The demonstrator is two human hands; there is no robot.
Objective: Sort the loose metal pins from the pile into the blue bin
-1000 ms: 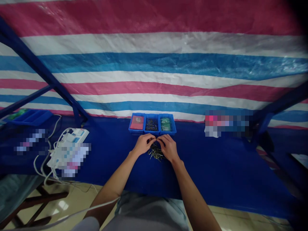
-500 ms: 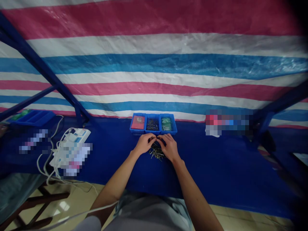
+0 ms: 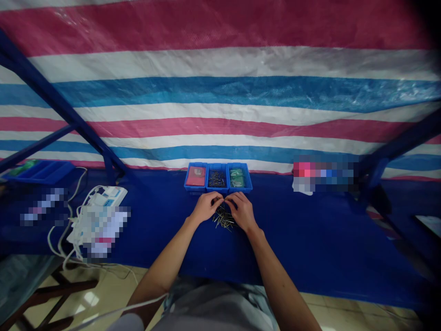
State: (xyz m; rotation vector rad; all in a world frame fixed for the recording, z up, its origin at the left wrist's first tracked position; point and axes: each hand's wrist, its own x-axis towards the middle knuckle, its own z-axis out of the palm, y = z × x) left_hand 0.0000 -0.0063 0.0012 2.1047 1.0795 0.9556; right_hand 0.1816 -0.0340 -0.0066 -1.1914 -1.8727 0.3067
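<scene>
My left hand (image 3: 206, 207) and my right hand (image 3: 242, 211) meet fingertip to fingertip over a small heap of thin metal pins (image 3: 223, 219) on the blue table cover (image 3: 310, 230). Both hands have their fingers curled in a pinch; whatever they hold between them is too small to make out. Just behind the hands stand three joined blue bins: the left bin (image 3: 195, 176) holds something red, the middle bin (image 3: 217, 178) holds dark pins, the right bin (image 3: 237, 178) holds green pieces.
A white device with coiled white cables (image 3: 99, 207) lies at the left of the table. A blue tray (image 3: 41, 170) sits at the far left. Dark blue frame bars (image 3: 62, 110) slant at both sides. A striped tarp (image 3: 220, 92) hangs behind.
</scene>
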